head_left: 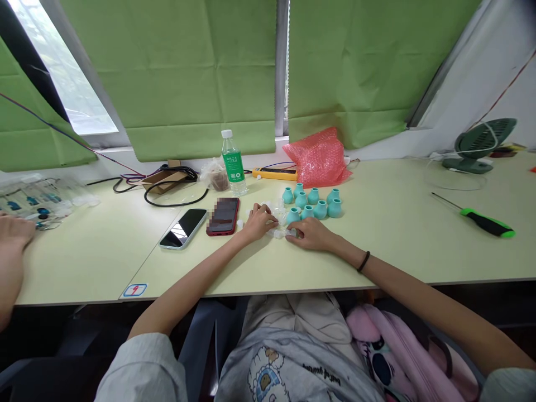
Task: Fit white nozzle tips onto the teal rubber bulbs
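On the table in front of me lies a small group of clear plastic pieces [280, 213]. My left hand [258, 223] reaches into them from the left with its fingers bent and closed; what is between the fingertips is too small to make out. From the right, my right hand [310, 233] pinches a small clear plastic piece [283, 233] between thumb and fingers. Several turquoise bulb-shaped pieces with open necks [320, 209] stand in loose rows just behind my right hand. A small white piece [240, 224] sits left of my left hand.
Two phones [183, 229] lie left of my hands. Behind stand a water bottle [234, 164], a yellow tool [274, 173] and red bubble wrap [320, 159]. A screwdriver [481, 219] and a green fan [481, 142] are at right. Another person's hand [14, 234] rests at far left.
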The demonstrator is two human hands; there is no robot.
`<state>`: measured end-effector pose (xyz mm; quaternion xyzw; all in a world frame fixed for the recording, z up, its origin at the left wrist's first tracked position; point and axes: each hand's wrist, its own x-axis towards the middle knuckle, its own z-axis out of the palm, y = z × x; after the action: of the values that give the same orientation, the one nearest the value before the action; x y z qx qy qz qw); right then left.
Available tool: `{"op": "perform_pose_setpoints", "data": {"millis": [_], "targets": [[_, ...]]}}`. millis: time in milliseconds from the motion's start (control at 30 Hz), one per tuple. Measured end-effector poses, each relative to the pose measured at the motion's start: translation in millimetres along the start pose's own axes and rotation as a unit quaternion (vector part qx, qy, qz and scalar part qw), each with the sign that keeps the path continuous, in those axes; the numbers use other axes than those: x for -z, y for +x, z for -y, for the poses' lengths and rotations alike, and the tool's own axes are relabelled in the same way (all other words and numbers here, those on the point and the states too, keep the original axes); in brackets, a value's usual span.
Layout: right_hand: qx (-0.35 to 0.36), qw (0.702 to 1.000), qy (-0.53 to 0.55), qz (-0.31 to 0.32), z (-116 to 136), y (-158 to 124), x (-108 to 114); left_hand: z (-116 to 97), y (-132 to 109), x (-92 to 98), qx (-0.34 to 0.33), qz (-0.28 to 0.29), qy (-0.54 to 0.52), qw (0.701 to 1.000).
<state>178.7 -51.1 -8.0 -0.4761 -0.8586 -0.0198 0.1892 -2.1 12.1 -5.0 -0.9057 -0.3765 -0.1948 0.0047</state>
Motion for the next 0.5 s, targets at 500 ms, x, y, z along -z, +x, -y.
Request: {"op": "perform_pose_setpoints", "data": {"millis": [500], "targets": [[0.021, 0.998, 0.056, -0.016, 2, 0, -1, -12, 5, -3.3, 0.008, -0.003, 0.074, 0.997]]}}
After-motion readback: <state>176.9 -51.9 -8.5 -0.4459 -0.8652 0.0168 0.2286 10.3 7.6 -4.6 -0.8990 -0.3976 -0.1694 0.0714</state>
